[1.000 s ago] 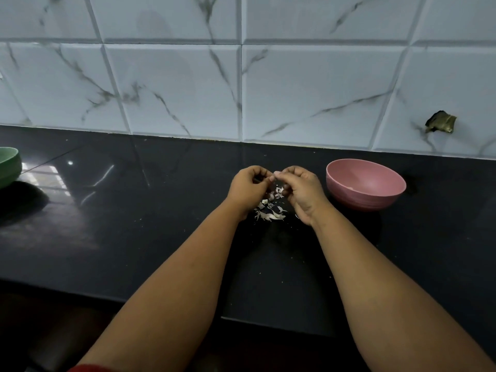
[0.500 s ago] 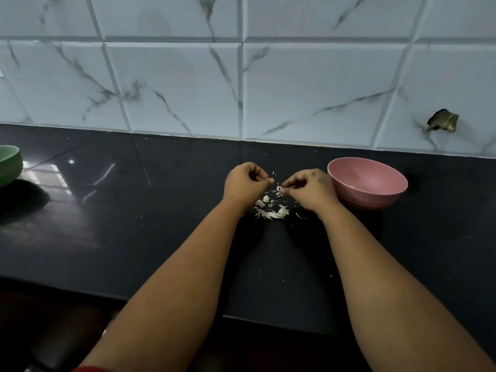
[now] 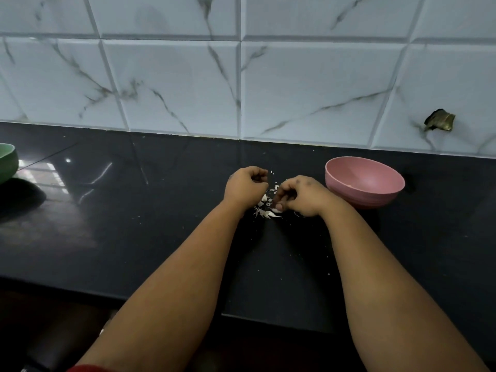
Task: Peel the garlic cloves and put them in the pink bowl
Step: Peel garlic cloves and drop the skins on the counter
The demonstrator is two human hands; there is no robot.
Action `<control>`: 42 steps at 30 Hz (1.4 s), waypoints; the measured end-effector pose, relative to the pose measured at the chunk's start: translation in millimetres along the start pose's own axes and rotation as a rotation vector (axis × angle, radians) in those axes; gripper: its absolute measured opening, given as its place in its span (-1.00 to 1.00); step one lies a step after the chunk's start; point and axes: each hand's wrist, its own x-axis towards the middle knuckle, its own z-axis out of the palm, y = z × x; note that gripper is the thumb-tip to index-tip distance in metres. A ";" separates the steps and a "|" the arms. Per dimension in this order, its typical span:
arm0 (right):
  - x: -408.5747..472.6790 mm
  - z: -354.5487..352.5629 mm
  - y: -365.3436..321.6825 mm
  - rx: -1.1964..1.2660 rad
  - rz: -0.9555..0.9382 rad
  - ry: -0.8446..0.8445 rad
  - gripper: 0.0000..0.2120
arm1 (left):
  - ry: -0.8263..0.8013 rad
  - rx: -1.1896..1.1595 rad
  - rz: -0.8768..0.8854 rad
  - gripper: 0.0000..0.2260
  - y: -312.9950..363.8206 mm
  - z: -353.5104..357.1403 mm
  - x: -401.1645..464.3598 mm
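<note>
My left hand (image 3: 245,187) hovers just above the black counter (image 3: 134,216), its fingers curled round a garlic clove that they mostly hide. My right hand (image 3: 300,196) is lower, with its fingertips down in the small pile of white garlic skins (image 3: 264,208). Thumb and fingers pinch a pale piece of skin there. The two hands are a little apart. The pink bowl (image 3: 362,197) stands just right of my right hand, close to the wrist. Only a small pale speck shows inside it.
A green bowl (image 3: 6,162) sits at the far left edge of the counter. The marble-patterned tile wall (image 3: 174,89) rises behind, with a dark broken spot (image 3: 440,120) at the right. The counter's front edge (image 3: 161,304) runs under my forearms.
The hands were pinched together at the clove a second ago, then pulled apart. My right hand has since dropped to the skin pile, while my left hand stays put.
</note>
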 end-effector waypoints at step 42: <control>11.3 15.2 -12.7 1.248 0.016 0.387 -0.86 | 0.011 -0.294 0.141 -0.86 14.4 4.0 -10.7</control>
